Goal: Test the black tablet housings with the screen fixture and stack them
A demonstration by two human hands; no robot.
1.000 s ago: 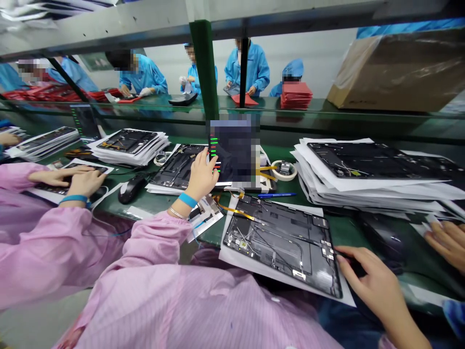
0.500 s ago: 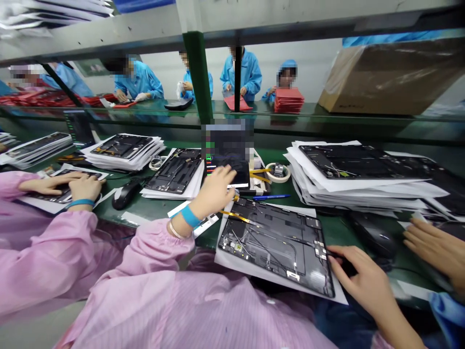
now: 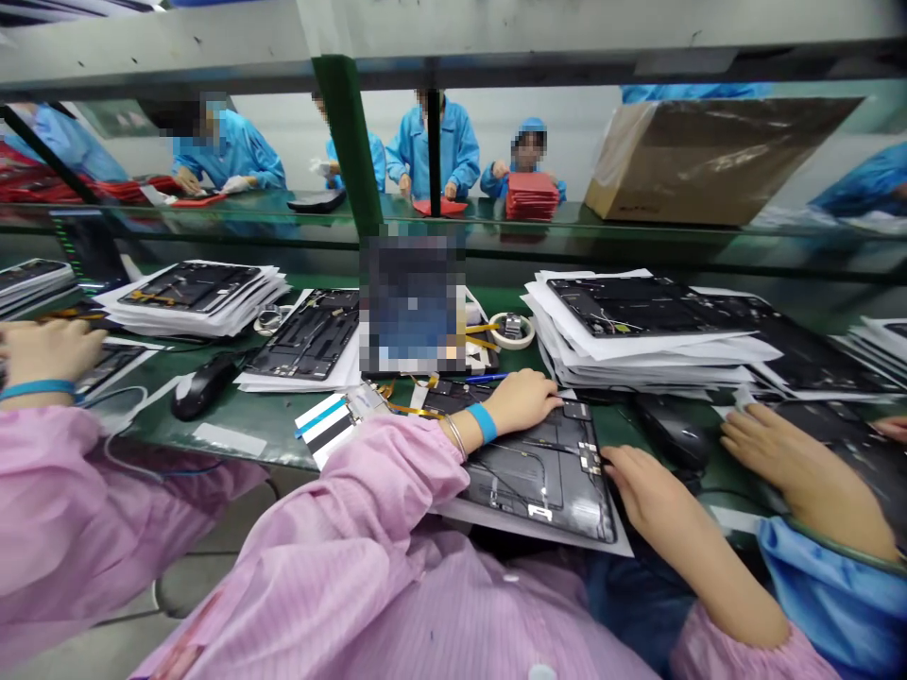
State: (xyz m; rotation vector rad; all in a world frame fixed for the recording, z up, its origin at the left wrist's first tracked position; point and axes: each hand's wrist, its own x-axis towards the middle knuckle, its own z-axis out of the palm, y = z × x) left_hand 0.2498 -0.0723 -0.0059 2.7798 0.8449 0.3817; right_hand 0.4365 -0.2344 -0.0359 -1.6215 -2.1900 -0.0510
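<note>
An opened tablet (image 3: 567, 486), its black inside full of cables and small boards, lies tilted on white paper (image 3: 460, 510) at the bench's front edge. Across its far part reaches my left hand (image 3: 521, 401), wearing a blue wrist strap (image 3: 484, 422); its fingers are stretched out at the upper right edge. At the tablet's right edge is my right hand (image 3: 648, 486), fingers bent together; what they hold is hidden. Behind stands an upright screen (image 3: 411, 302), blurred. An orange ribbon cable (image 3: 418, 412) sticks out left of my left forearm.
Stacks of opened tablets and paper stand at left (image 3: 191, 302) and right (image 3: 638, 349). A tape roll (image 3: 511, 331), a blue pen (image 3: 487, 378) and two mice (image 3: 202, 385) lie on the bench. Co-workers' hands (image 3: 794, 453) are close on both sides. A shelf (image 3: 531, 47) hangs overhead.
My left hand has moved right, from in front of the screen to over the tablet. My right hand stays at the tablet's edge. The view has turned to the right, and the screen's display has changed.
</note>
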